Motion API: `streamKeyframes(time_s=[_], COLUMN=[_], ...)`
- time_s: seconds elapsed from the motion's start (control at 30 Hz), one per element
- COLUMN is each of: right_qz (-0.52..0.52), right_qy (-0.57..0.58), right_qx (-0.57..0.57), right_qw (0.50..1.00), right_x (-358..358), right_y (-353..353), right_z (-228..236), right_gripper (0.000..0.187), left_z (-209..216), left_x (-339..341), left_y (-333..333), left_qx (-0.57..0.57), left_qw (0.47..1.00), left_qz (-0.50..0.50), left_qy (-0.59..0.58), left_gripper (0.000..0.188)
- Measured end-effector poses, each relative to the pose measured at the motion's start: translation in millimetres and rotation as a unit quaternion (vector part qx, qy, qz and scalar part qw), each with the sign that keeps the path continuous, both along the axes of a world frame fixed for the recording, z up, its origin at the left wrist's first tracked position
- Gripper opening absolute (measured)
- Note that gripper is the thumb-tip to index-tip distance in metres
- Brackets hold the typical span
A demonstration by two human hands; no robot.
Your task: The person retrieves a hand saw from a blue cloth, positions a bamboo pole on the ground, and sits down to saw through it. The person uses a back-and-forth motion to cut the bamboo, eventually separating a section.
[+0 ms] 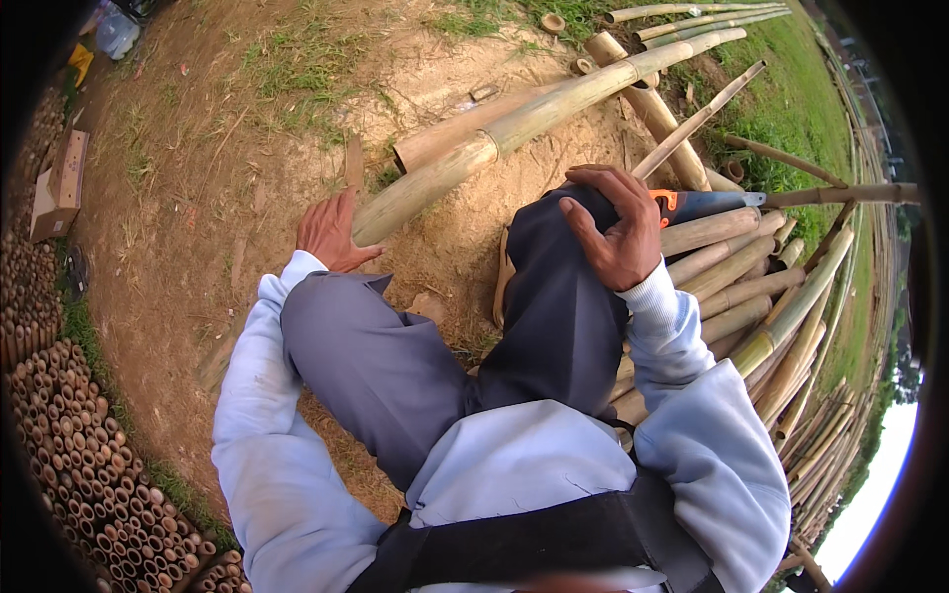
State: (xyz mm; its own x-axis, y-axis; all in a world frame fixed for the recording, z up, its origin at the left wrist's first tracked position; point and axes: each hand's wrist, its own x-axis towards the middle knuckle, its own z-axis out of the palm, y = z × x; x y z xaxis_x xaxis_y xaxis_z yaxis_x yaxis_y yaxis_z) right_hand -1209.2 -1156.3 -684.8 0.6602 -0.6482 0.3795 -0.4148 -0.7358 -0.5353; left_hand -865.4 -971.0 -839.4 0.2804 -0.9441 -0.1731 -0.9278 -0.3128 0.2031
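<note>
Spread wide, with the thumb well out from the fingers, the right hand (628, 237) lay over the bent right knee (563, 222) in the head view, holding nothing that could be seen. The left hand (328, 232) was at the near end of a long, pale green bamboo pole (554, 109); its thumb stood apart, but I cannot tell whether its fingers closed on the pole. That pole slanted away to the upper right, just beside a browner bamboo length (435, 143) with a hollow, open end. Just beyond the right wrist, a saw (707, 204) with an orange-and-black handle lay by a heap of cut bamboo (727, 262). At the far left edge, on the ground, stood a cardboard box (61, 193), its contents hidden from this angle; small dark marks on its side were too small to read. Near the upper left corner was a pale plastic bag (117, 36), its contents unclear. At lower left, stacked bamboo pieces (99, 465) showed their round, hollow ends.
</note>
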Motion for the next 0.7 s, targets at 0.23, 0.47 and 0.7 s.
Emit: streamKeyframes(time_s=[0.23,0.47,0.7], right_qz=[0.016,0.069,0.058], right_qy=[0.016,0.076,-0.138], right_qx=[-0.008,-0.024,0.193], right_qw=[1.000,0.994,0.970], right_x=[14.7,42.4,0.5], right_y=[2.5,8.9,-22.9], right_z=[-1.6,-3.8,-35.2], right_gripper=[0.032,0.038,0.038], left_z=[-8.9,-24.4,-74.3], left_x=[-4.9,14.2,116.5], left_y=[-30.5,29.8,224.1], left_qx=[0.104,0.048,0.033], left_qw=[0.993,0.999,0.995], left_qz=[0.025,0.001,0.086], left_qy=[0.048,0.015,-0.031], left_gripper=[0.088,0.078,0.059])
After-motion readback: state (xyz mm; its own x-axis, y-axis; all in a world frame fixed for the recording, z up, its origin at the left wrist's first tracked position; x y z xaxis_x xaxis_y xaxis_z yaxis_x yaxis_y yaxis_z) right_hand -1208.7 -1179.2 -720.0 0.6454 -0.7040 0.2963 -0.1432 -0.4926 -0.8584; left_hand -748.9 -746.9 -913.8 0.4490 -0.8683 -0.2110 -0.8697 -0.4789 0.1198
